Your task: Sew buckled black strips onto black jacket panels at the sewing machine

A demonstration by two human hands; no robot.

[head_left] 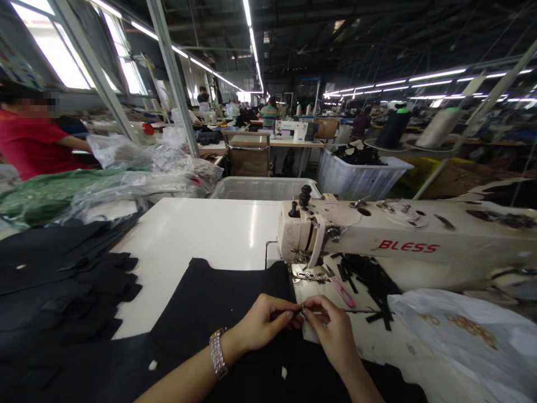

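Observation:
My left hand (262,322) and my right hand (331,330) meet in front of the sewing machine, their fingertips pinching a tiny pale item (302,308) too small to identify. A black fabric panel (226,302) lies under my hands on the white table (188,235). A silver link watch (217,352) circles my left wrist. Just beyond my right hand lie pink-handled thread snips (342,291) and a pile of narrow black strips (371,282). The machine's presser foot (305,272) stands close ahead of my fingers.
The cream BLESS sewing machine arm (377,235) spans the right side. Stacked black fabric pieces (62,291) lie at the left, with plastic-wrapped bundles (138,184) behind. A white plastic bag (457,341) sits at the right. A co-worker in red (33,145) stands at the far left.

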